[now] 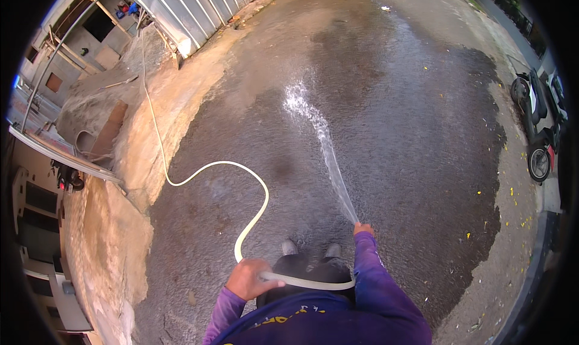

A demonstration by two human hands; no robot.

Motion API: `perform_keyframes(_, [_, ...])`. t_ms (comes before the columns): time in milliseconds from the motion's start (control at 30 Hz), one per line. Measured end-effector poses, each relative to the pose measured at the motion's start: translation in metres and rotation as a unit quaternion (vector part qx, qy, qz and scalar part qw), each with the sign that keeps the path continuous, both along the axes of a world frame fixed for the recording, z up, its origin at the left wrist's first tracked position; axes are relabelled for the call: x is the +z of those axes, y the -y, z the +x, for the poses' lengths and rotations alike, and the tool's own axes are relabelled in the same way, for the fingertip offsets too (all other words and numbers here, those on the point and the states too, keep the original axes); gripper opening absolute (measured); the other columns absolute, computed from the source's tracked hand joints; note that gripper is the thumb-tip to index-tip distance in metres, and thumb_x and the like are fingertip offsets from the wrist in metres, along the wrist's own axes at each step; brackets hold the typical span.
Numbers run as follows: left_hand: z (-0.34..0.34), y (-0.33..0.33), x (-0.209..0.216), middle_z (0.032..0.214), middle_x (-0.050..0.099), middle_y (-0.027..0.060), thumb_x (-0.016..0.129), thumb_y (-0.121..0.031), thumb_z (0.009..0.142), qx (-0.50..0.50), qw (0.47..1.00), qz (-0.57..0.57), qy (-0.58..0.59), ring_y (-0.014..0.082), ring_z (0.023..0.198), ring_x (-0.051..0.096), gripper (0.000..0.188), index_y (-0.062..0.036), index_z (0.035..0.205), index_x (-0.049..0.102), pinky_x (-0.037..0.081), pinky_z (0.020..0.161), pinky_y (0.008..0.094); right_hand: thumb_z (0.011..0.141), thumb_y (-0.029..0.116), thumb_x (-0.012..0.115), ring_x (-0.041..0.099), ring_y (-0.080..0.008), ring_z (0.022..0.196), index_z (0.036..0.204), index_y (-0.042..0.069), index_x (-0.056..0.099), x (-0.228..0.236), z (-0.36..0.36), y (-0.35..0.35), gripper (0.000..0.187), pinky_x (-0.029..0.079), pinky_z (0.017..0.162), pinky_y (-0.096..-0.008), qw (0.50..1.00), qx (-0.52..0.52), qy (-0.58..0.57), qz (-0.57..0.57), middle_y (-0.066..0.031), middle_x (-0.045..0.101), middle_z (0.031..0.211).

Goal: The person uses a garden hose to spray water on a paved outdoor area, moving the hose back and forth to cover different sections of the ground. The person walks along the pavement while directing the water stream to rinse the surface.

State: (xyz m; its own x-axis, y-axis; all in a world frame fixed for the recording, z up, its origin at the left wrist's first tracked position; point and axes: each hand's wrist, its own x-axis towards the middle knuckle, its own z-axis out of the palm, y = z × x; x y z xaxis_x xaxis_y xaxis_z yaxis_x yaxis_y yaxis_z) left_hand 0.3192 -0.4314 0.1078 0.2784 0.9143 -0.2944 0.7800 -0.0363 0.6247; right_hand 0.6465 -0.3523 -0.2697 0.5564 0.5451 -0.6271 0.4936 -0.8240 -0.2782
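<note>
A pale yellow garden hose (259,191) runs from the building site at the far left, curves over the wet road and reaches my body. My left hand (253,277) is closed round it at waist height. From there the hose crosses in front of my legs and passes behind my right forearm. Further forward, my right hand (363,228) is closed at the hose's end, which its fingers mostly hide. A jet of water (329,155) shoots out from that hand, forward and slightly left, and breaks into white spray above the asphalt.
Dark wet asphalt (422,164) surrounds my shoes (289,247). A parked motorbike (538,128) stands along the right side, near scattered yellow leaves. At the left are a corrugated metal fence (205,10), a sand heap (90,113) and a building with wooden props.
</note>
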Motion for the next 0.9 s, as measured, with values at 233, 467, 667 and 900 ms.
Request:
perform_keyframes(233, [-0.034,0.014,0.006,0.072,0.066,0.0123,0.088,-0.038,0.068,0.034,0.999,0.003,-0.024,0.0324,0.069,0.066,0.041,-0.0032,0.078,0.070,0.052,0.064,0.0413,0.087,0.045,0.055,0.064,-0.0433,0.111,0.113,-0.001,0.070,-0.004,-0.049,-0.014,0.055,0.050,0.097,-0.0507,0.999,-0.041,-0.012,0.009,-0.0294,0.067,0.116])
perform_keyframes(467, [-0.092,0.023,0.012,0.071,0.066,0.0119,0.088,-0.036,0.068,0.058,0.998,0.021,0.000,0.0314,0.068,0.066,0.039,-0.0032,0.076,0.070,0.052,0.063,0.0408,0.091,0.041,0.054,0.066,-0.0410,0.107,0.114,-0.001,0.070,0.024,-0.117,-0.041,0.051,0.050,0.096,-0.0495,0.998,-0.045,-0.031,0.018,-0.0255,0.069,0.113])
perform_keyframes(667, [-0.160,0.025,0.006,0.071,0.067,0.0119,0.088,-0.035,0.069,0.039,0.999,0.025,-0.010,0.0315,0.068,0.067,0.038,-0.0032,0.078,0.071,0.052,0.063,0.0407,0.091,0.042,0.053,0.067,-0.0410,0.106,0.110,-0.001,0.072,0.020,-0.168,-0.051,0.051,0.051,0.095,-0.0492,0.998,-0.048,-0.004,0.036,-0.0259,0.069,0.111])
perform_keyframes(900, [-0.229,0.019,-0.001,0.071,0.067,0.0122,0.088,-0.039,0.069,0.004,0.997,0.078,0.004,0.0328,0.067,0.066,0.040,-0.0039,0.077,0.071,0.052,0.063,0.0415,0.089,0.043,0.053,0.065,-0.0416,0.109,0.111,-0.002,0.071,0.024,-0.223,-0.033,0.053,0.050,0.096,-0.0488,0.996,-0.079,0.021,0.039,-0.0268,0.069,0.113])
